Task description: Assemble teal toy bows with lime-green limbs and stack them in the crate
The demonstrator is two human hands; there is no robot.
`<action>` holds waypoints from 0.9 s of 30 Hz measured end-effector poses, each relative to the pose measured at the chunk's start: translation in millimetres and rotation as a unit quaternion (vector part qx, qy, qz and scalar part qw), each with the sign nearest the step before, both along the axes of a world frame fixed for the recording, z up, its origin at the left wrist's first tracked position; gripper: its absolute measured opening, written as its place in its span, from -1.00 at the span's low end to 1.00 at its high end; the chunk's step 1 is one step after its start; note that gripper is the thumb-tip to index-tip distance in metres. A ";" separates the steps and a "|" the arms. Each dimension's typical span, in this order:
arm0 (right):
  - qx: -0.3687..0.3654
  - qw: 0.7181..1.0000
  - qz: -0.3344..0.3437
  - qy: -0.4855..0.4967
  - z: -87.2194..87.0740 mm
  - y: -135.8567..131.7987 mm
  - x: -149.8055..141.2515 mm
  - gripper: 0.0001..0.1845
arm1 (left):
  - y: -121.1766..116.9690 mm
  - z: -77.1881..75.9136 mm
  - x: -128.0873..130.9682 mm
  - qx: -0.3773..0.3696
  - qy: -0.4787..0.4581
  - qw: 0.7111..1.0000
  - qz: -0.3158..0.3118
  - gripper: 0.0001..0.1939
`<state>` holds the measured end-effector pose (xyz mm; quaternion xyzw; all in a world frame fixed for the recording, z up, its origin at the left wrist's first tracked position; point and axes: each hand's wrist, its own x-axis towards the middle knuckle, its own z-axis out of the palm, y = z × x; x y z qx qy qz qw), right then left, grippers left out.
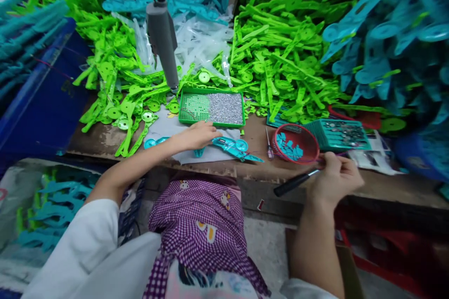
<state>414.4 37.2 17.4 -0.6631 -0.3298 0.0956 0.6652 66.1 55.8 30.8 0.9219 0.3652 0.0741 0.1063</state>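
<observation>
My left hand (197,134) rests on the workbench, fingers curled over a teal plastic part (235,148) lying on a white sheet (164,128). My right hand (336,176) is at the bench's front edge, closed round a black-handled tool (293,182) whose handle points left. A red round basket (296,143) with small teal pieces sits just above that hand. A green tray (210,108) of tiny screws lies beyond my left hand, under a hanging grey electric screwdriver (163,39).
Heaps of green plastic parts (280,60) and teal parts (389,42) cover the back of the bench. A teal box (337,134) of metal bits stands right of the red basket. A small screwdriver (268,147) lies beside it. A blue bin (42,98) stands at left.
</observation>
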 end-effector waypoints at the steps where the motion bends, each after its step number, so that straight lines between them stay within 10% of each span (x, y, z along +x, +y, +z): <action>1: -0.055 0.998 0.001 -0.038 -1.5 0.3 9.9 -0.78 | -0.7 -1.0 0.2 0.008 0.022 1.000 0.000 -0.77; 5: -0.286 0.922 0.036 -0.260 13.6 -13.7 22.2 -0.55 | -7.4 6.9 0.7 0.016 0.042 0.999 0.015 -0.77; 8: -0.135 0.940 0.075 -0.303 42.8 -33.8 -21.3 -0.69 | -18.2 21.9 4.1 0.028 0.003 0.999 0.020 -0.71; 10: -0.018 0.911 0.272 -0.309 59.0 -40.4 -70.2 -0.65 | -26.9 33.2 7.4 0.038 -0.031 0.999 0.004 -0.69; 12: 0.004 0.811 0.487 -0.325 66.7 -37.3 -118.8 -0.21 | -36.4 43.3 8.8 0.060 -0.065 0.996 -0.009 -0.68; 16: 0.002 0.729 0.649 -0.216 62.0 -16.2 -174.8 0.01 | -55.9 51.3 -1.1 0.128 -0.205 0.970 0.004 -0.72; 23: -0.160 0.596 0.785 -0.051 50.2 0.9 -179.2 -0.28 | -69.6 31.2 -23.0 0.193 -0.327 0.921 0.083 -0.76; 27: -0.212 0.617 0.749 -0.114 45.8 -4.5 -164.5 -0.63 | -77.1 18.5 -23.8 0.079 -0.367 0.911 0.171 -0.86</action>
